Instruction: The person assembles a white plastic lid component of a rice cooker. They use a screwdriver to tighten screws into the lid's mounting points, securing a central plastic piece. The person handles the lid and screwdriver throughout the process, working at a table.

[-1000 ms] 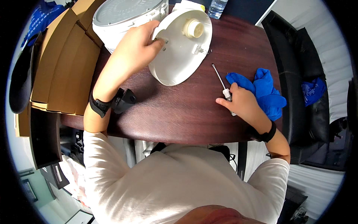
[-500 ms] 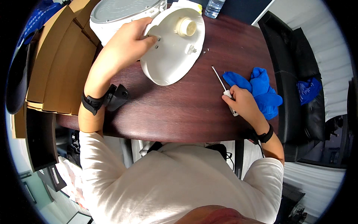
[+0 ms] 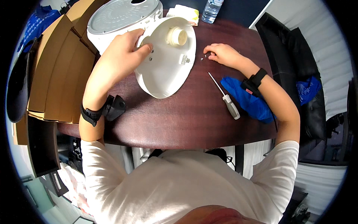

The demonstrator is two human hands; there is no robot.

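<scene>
The white round housing point(image 3: 164, 63) is steadied by the left hand point(image 3: 123, 56); small screws point(image 3: 203, 58) near the table's far edge are pinched by the right hand point(image 3: 220, 54) and are best lifted singly.

Head-worn fisheye — looks steeply down, close over the table point(image 3: 179, 123).

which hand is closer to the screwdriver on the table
Right. The right hand rests beyond the tip of the screwdriver, apart from it. The left hand grips the white round part, farther off.
</scene>
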